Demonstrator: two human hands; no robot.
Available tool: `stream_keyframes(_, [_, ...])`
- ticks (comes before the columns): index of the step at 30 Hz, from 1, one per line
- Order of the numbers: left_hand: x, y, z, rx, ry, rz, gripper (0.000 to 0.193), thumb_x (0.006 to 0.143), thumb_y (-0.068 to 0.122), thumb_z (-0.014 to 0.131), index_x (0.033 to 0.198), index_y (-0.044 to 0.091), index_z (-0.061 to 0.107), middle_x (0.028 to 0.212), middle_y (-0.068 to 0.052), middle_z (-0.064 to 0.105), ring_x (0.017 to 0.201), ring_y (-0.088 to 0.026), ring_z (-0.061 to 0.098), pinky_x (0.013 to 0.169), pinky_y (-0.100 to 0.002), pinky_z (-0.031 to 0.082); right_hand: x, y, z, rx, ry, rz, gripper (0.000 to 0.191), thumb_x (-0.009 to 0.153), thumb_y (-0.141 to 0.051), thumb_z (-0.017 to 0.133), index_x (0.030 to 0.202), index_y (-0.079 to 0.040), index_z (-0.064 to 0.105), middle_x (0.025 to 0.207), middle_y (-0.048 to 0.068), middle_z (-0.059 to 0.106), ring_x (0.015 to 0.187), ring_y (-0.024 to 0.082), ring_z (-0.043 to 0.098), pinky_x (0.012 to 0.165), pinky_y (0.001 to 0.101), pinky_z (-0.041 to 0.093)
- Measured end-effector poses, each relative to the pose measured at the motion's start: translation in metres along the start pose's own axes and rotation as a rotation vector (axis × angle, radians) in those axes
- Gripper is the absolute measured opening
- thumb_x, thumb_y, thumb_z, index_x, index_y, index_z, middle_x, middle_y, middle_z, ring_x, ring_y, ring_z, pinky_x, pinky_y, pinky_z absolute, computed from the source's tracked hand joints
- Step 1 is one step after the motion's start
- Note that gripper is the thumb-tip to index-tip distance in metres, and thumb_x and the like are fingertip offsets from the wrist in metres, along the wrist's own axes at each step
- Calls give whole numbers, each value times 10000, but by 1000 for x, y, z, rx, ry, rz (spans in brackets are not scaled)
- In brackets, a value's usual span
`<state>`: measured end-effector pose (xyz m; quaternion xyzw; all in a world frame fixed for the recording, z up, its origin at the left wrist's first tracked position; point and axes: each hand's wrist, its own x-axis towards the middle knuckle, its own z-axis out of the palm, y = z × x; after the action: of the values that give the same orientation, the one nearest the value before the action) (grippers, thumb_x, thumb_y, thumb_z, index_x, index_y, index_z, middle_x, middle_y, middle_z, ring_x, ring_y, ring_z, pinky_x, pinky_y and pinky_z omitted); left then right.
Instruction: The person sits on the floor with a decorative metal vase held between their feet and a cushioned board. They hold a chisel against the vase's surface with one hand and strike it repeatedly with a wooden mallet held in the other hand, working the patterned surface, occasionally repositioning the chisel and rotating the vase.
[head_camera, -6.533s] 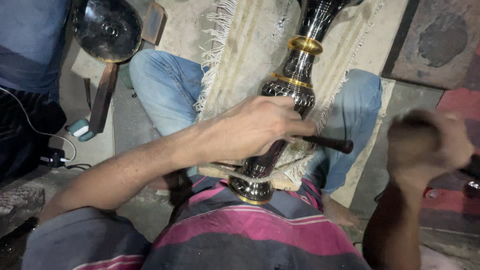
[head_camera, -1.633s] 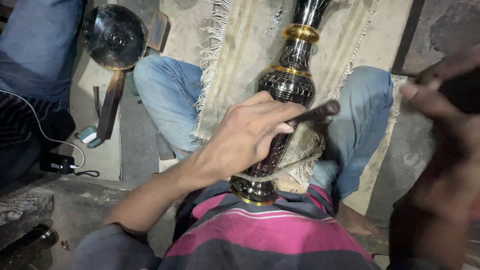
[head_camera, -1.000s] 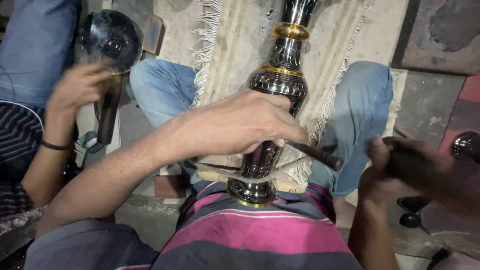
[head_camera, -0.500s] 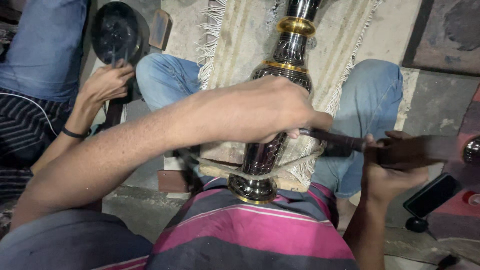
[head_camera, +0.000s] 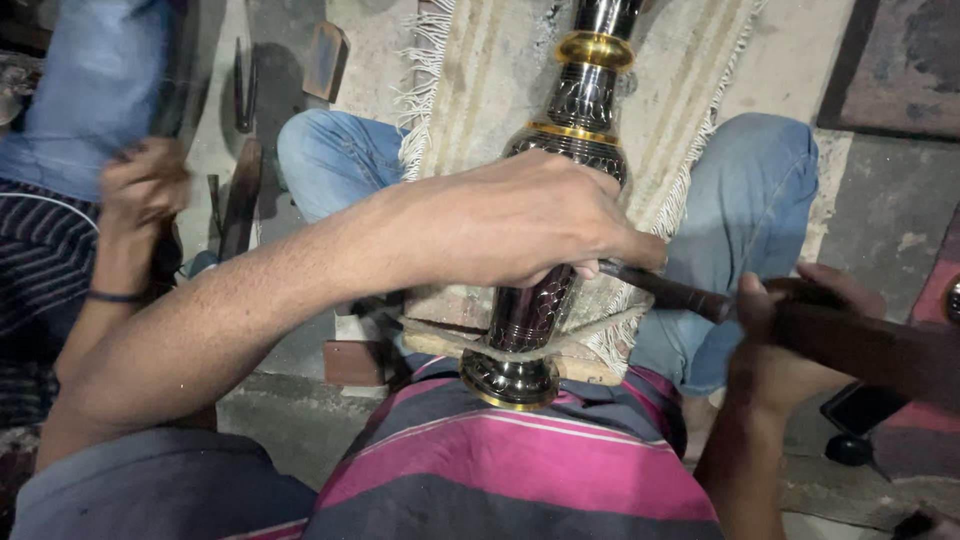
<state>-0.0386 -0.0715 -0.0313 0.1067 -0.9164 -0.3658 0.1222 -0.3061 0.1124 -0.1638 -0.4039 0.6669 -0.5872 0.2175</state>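
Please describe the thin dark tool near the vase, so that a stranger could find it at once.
Start at the tall black and gold vase lying along the fringed mat between the person's knees. The left hand covers its body; from under those fingers the dark rod points toward the right hand, which holds a dark hammer-like block. It is slim, plain and ungilded.

Shirt (head_camera: 520, 470): striped horizontally in magenta-pink and dark grey-blue bands; the fabric is seen across the chest at the lower edge of the view.
Left sleeve (head_camera: 150, 490): short, plain grey-blue, ending above the elbow; the forearm below it is left bare.
Left hand (head_camera: 530, 225): bare; no ring, watch or band is observed.
Right hand (head_camera: 790, 340): bare, in shadow; detail is poorly resolved.
Right forearm (head_camera: 740, 470): uncovered as far as is shown.
Trousers (head_camera: 760, 190): blue denim, faded and creased at both knees.
Feet: not seen.
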Motion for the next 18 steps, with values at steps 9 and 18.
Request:
stream_keyframes(9, [-10, 11, -2, 11, 89, -66, 573, 761, -43, 663, 1305, 136, 647, 961, -53, 734, 895, -310, 647, 721, -447, 526, 38, -39, 0, 137, -117, -14, 384, 878, 112, 805, 1131, -11, 544, 979, 118, 651, 861, 221, 654, 804, 311, 538])
stream_keyframes(18, [-30, 15, 6, -40, 229, -135, 318, 929, 40, 690, 1234, 97, 625, 908, -86, 649, 911, -295, 622, 779, -464, 492, 45, -52, 0, 122, -148, -32, 341, 984, 115, 808, 1188, 41, 545, 965, 100, 604, 805, 192, 632, 779, 277, 532])
